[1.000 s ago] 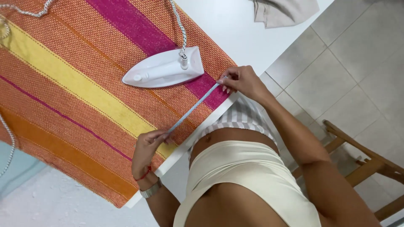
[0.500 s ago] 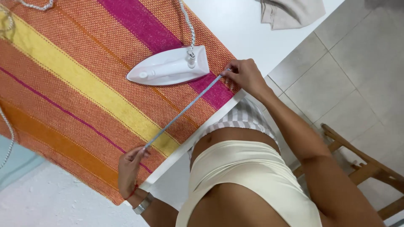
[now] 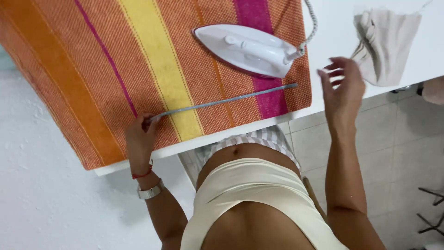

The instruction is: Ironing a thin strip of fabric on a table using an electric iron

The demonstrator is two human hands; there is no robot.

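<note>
A thin grey sparkly strip [image 3: 222, 101] lies stretched across a striped orange, yellow and pink woven cloth [image 3: 92, 69] on a white table [image 3: 333, 41]. My left hand [image 3: 141, 139] pinches the strip's left end against the cloth. My right hand [image 3: 342, 88] hovers open over the table's edge, to the right of the strip's free end, holding nothing. A white iron [image 3: 245, 48] rests flat on the cloth just beyond the strip, its cord [image 3: 311, 18] running off the top.
A crumpled beige cloth [image 3: 384, 44] lies on the table at the far right. Tiled floor [image 3: 402, 143] shows below the table edge, with dark chair legs [image 3: 432, 208] at the lower right. A white wall is at the left.
My right hand has let go of the strip's right end and lifted away to the right. The strip now lies flat on the cloth, my left hand still on its left end.
</note>
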